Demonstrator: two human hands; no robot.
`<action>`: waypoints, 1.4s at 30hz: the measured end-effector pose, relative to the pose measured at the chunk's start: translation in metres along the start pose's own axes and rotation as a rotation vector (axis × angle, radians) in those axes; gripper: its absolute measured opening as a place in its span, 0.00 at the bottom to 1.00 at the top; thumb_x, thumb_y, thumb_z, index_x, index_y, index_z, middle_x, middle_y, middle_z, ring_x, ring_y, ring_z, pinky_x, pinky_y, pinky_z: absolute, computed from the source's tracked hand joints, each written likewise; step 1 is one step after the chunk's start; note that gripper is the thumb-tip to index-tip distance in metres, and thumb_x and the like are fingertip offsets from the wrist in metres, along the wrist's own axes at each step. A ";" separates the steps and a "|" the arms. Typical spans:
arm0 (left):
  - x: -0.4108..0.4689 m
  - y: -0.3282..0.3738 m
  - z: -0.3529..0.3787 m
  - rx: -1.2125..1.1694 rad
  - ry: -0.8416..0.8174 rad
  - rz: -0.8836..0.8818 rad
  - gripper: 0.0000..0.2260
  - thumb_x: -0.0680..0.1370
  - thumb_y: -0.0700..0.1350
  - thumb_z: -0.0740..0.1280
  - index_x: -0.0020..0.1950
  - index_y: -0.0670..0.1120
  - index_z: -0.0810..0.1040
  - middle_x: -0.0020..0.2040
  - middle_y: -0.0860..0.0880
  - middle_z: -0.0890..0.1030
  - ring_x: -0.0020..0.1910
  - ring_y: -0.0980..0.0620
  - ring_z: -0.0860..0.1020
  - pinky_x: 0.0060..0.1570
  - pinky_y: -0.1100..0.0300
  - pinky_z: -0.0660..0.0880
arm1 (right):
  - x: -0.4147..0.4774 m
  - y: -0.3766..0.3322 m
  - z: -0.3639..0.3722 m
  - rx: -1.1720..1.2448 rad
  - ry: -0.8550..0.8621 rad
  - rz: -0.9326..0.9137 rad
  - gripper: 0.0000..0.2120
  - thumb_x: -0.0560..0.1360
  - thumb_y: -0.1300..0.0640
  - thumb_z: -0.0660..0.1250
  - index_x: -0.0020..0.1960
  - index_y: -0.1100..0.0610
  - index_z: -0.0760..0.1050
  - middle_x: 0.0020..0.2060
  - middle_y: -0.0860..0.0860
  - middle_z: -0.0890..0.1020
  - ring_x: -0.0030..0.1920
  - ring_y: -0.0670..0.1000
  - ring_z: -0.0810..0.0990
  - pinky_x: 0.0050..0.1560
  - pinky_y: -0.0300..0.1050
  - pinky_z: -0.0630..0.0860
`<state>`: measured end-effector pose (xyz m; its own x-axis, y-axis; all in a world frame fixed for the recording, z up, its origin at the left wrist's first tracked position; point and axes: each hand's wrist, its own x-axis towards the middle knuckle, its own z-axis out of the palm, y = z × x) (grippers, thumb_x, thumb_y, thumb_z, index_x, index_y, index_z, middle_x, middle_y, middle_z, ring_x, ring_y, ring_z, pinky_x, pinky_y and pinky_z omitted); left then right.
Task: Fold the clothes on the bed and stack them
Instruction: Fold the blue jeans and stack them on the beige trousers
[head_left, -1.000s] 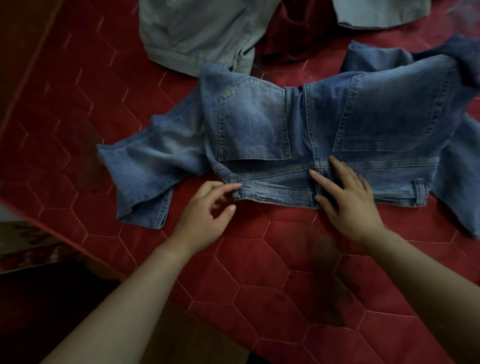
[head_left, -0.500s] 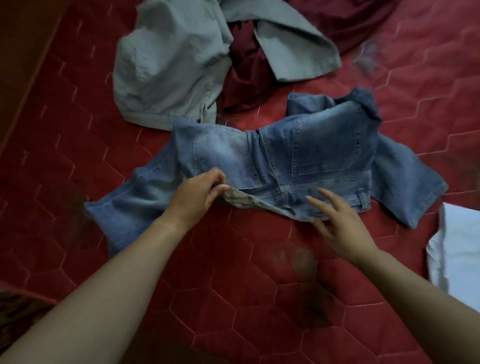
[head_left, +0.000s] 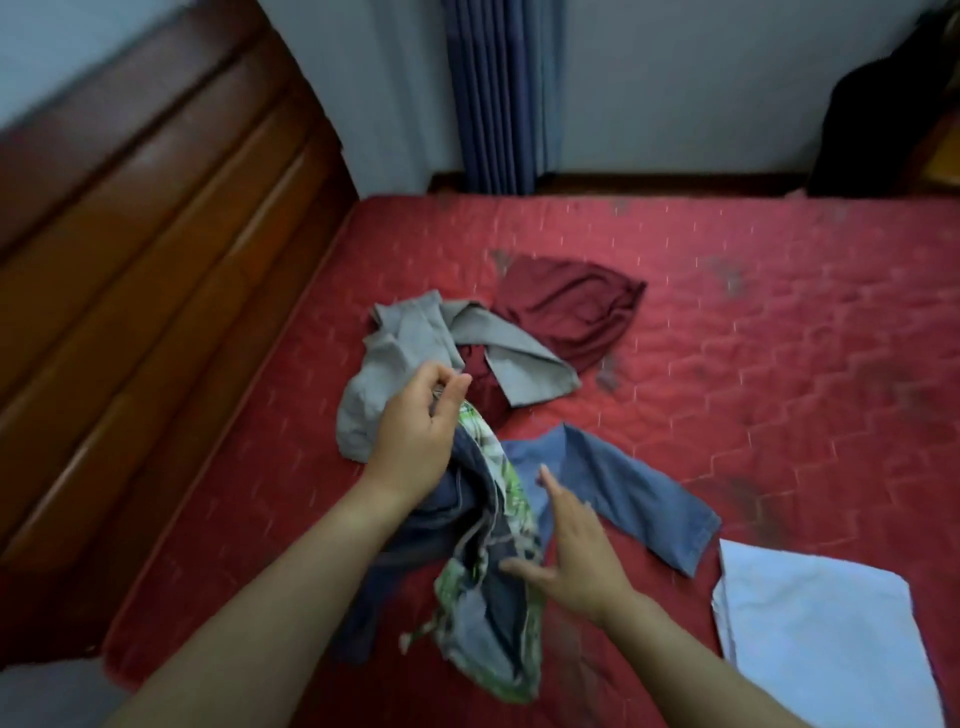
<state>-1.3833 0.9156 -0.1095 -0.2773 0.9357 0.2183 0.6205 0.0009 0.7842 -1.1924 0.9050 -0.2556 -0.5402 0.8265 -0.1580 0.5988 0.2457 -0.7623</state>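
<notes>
While the right hand (head_left: 576, 551) lies flat and open against the jeans (head_left: 488, 587), fingers spread, the left hand (head_left: 415, 431) pinches their waistband and lifts it off the red bed (head_left: 779, 364); one leg (head_left: 639, 493) trails on the mattress. Right of them lies a white cloth (head_left: 821, 634). Farther off, grey (head_left: 410, 358) and maroon (head_left: 571, 306) garments lie crumpled.

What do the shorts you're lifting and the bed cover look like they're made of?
The shorts look like blue denim: faded wash, stitched hem, with a green-and-white printed lining showing at the waist pinched by the left hand. The bed cover looks like quilted red fabric, judging by its stitched hexagon pattern; the fibre is unclear.
</notes>
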 end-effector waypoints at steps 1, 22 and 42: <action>0.005 0.017 -0.011 0.014 0.030 0.011 0.11 0.80 0.50 0.60 0.38 0.52 0.68 0.25 0.55 0.67 0.25 0.58 0.67 0.27 0.64 0.62 | -0.005 -0.009 -0.002 0.080 -0.003 0.010 0.50 0.64 0.33 0.70 0.76 0.48 0.48 0.70 0.37 0.56 0.69 0.40 0.57 0.70 0.41 0.56; 0.023 0.225 -0.055 0.066 0.490 0.017 0.11 0.80 0.51 0.59 0.41 0.49 0.71 0.34 0.54 0.72 0.32 0.60 0.69 0.31 0.68 0.65 | -0.118 -0.029 -0.177 0.318 0.018 -0.185 0.41 0.62 0.30 0.70 0.70 0.35 0.56 0.59 0.27 0.70 0.58 0.28 0.69 0.52 0.25 0.68; -0.035 0.166 -0.082 0.145 0.053 -0.151 0.11 0.72 0.50 0.70 0.46 0.48 0.71 0.40 0.53 0.73 0.37 0.56 0.72 0.34 0.69 0.70 | -0.087 -0.011 -0.253 0.086 0.334 -0.110 0.06 0.73 0.61 0.68 0.49 0.55 0.74 0.40 0.47 0.79 0.42 0.49 0.77 0.39 0.42 0.69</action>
<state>-1.3308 0.8543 0.0607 -0.4113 0.9010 0.1381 0.6669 0.1942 0.7194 -1.0020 0.9590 -0.0746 -0.3671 0.9210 0.1307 0.4885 0.3104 -0.8155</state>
